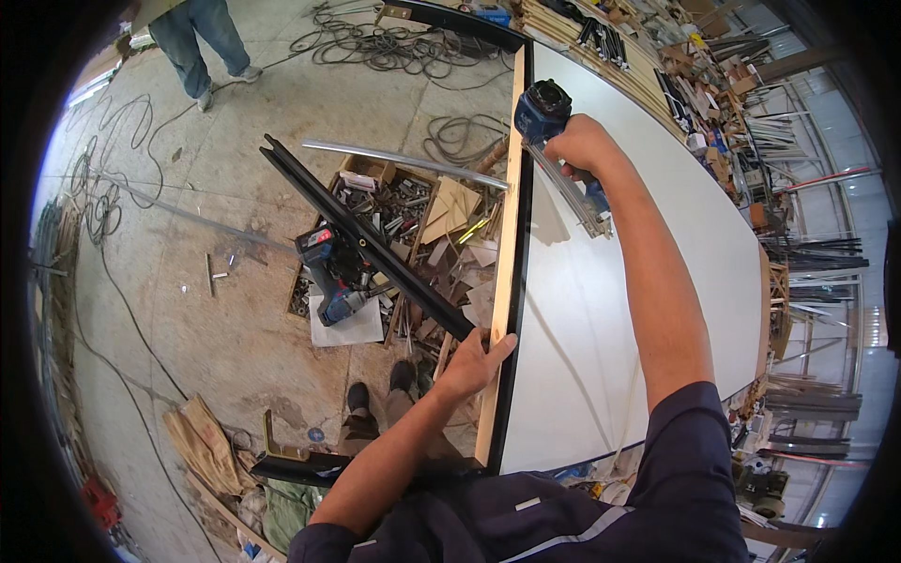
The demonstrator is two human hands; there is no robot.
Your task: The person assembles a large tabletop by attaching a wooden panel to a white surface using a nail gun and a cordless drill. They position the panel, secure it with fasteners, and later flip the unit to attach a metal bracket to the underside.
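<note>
My right hand is wrapped round the grip of a blue and black nail gun. Its head meets the far part of a pale wooden strip, at the black frame edge. Nearer to me, my left hand is closed over the same strip, with its thumb lying across toward the black frame. A large white panel spreads to the right of that frame. Just beyond my left hand, a long black profile slants over a parts box. What the left fingertips press underneath is hidden.
Left of the strip stands a wooden box of metal scraps, with a blue cordless drill on its near side. A silver bar crosses it. Cables coil on the concrete floor. Another person's legs stand far left. Stacked materials line the right.
</note>
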